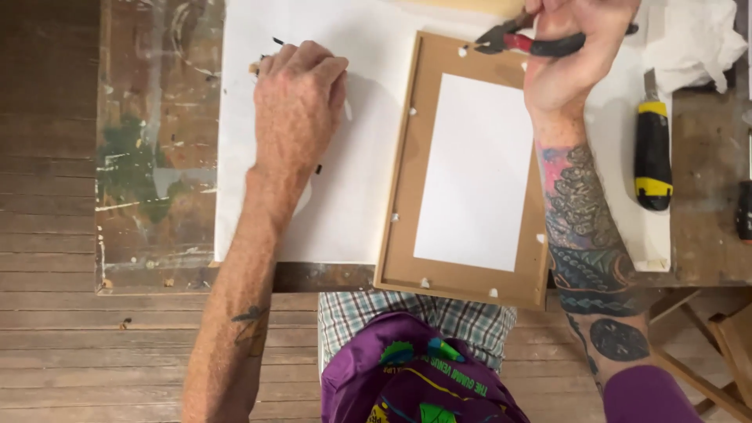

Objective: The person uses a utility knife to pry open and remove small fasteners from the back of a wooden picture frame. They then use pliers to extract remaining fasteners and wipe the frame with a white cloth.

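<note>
A brown picture frame back (399, 196) lies face down on a white sheet (352, 211), with a white rectangle of paper (478, 172) in its opening. My right hand (576, 55) grips red-and-black pliers (521, 41) whose jaws sit at the frame's top edge. My left hand (298, 106) rests knuckles-up on the white sheet left of the frame, fingers curled over small dark bits; whether it holds anything is hidden.
A yellow-and-black utility knife (652, 153) lies right of the frame. Crumpled white paper (697, 39) is at the top right. The worn, paint-stained table (157, 157) ends near my lap; wooden floorboards lie to the left and below.
</note>
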